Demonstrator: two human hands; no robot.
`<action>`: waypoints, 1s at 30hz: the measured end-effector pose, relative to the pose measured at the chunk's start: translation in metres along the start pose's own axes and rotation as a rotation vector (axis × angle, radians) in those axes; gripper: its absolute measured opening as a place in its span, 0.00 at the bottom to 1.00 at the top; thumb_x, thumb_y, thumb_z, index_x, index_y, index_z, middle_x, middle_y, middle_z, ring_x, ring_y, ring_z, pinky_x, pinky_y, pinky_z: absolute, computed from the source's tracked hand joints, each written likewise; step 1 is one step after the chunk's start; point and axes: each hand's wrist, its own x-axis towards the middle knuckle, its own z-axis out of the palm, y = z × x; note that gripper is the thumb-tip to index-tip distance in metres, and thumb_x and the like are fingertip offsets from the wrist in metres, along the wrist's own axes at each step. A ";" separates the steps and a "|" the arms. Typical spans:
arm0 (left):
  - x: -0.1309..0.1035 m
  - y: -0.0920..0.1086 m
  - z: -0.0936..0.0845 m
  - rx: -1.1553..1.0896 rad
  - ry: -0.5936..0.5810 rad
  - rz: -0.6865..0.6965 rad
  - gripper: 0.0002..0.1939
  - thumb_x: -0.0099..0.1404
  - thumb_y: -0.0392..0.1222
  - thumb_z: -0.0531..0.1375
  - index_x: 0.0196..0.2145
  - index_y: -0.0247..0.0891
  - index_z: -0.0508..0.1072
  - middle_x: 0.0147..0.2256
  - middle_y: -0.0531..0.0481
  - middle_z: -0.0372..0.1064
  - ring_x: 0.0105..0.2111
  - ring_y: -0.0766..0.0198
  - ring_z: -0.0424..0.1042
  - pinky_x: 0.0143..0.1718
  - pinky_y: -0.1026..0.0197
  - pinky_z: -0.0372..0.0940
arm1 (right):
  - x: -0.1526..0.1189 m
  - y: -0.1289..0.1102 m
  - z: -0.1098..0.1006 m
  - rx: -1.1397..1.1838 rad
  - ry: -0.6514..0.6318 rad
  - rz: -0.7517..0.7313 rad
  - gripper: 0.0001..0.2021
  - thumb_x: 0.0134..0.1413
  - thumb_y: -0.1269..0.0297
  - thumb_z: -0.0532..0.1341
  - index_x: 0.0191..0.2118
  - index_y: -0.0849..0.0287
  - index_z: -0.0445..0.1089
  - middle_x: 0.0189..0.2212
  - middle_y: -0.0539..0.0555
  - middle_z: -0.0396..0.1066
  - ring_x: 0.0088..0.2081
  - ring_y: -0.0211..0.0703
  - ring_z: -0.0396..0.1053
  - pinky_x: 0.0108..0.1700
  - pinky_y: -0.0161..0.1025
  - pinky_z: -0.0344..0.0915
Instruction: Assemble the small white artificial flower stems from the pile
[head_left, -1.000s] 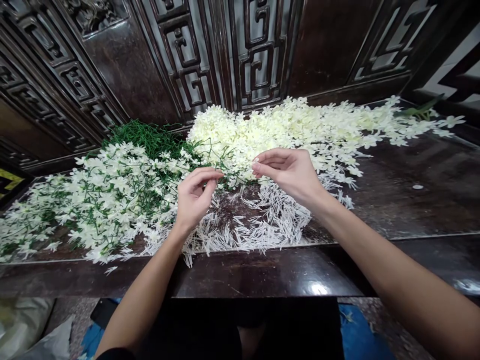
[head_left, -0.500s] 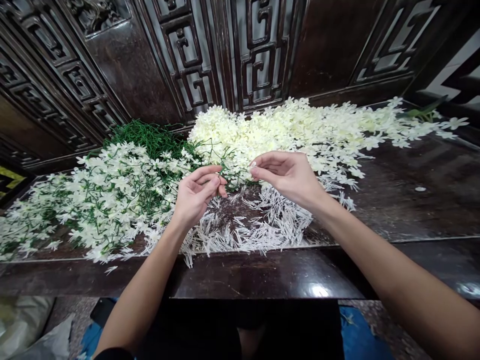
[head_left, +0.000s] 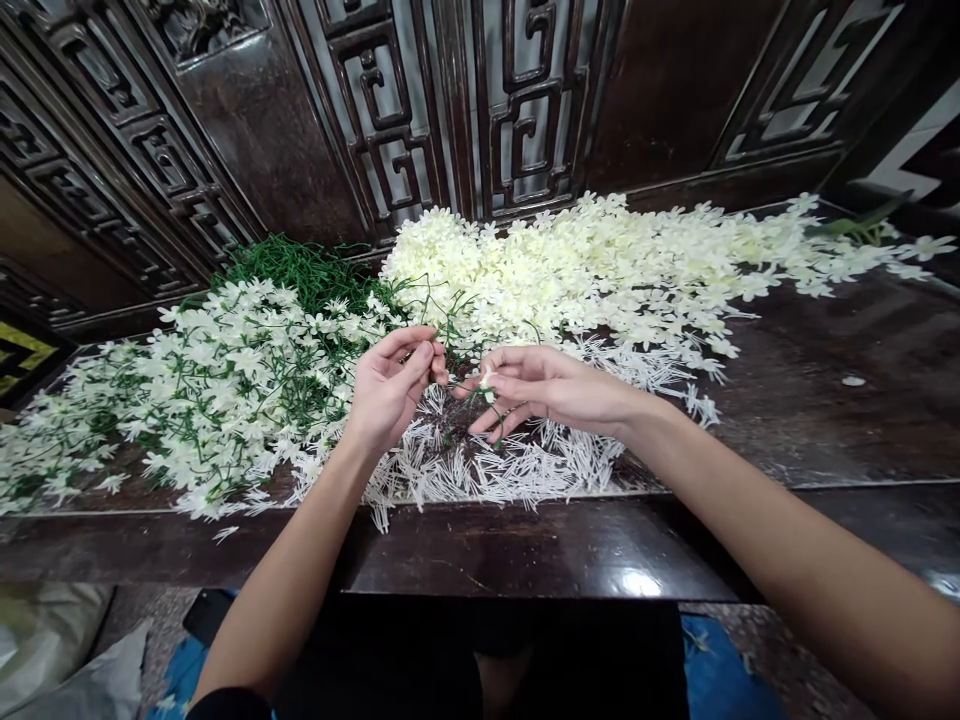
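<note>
My left hand is closed in a pinch on thin green artificial stems, which stick up past the fingertips. Beside it, my right hand pinches a small white artificial flower between thumb and forefinger, its other fingers spread below. A green stem runs by this flower; whether it is joined to it I cannot make out. Under both hands lie loose white thin sticks, like stamens. Behind the right hand is a heap of pale yellow-white petal pieces.
White flowers on green stems are heaped at the left, with a pile of bare green stems behind. Everything lies on a dark wooden bench against a carved lattice back. A blue sheet lies on the floor.
My right hand has come down and to the left, closer to my left hand, with the white flower in its pinch. Its lower fingers have spread. My left hand has barely moved.
</note>
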 end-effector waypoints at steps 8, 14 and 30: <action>0.002 0.000 -0.006 0.111 0.055 0.029 0.06 0.55 0.34 0.67 0.33 0.38 0.78 0.29 0.50 0.71 0.23 0.74 0.65 0.21 0.70 0.60 | -0.001 0.001 -0.008 0.051 0.184 -0.005 0.05 0.59 0.65 0.62 0.36 0.61 0.67 0.27 0.49 0.67 0.24 0.29 0.61 0.29 0.33 0.63; 0.000 0.004 -0.002 0.227 0.070 -0.101 0.06 0.56 0.35 0.66 0.35 0.36 0.78 0.30 0.49 0.71 0.24 0.73 0.64 0.22 0.70 0.60 | 0.001 -0.002 -0.010 -0.467 0.624 -0.291 0.06 0.57 0.61 0.62 0.34 0.57 0.69 0.42 0.56 0.70 0.45 0.48 0.67 0.52 0.55 0.60; -0.008 -0.006 0.009 0.570 -0.025 -0.098 0.07 0.56 0.40 0.66 0.34 0.37 0.77 0.31 0.45 0.73 0.26 0.66 0.68 0.23 0.65 0.63 | 0.000 0.005 -0.003 -0.755 0.570 -0.330 0.03 0.56 0.61 0.62 0.36 0.52 0.71 0.64 0.50 0.48 0.65 0.62 0.42 0.56 0.77 0.42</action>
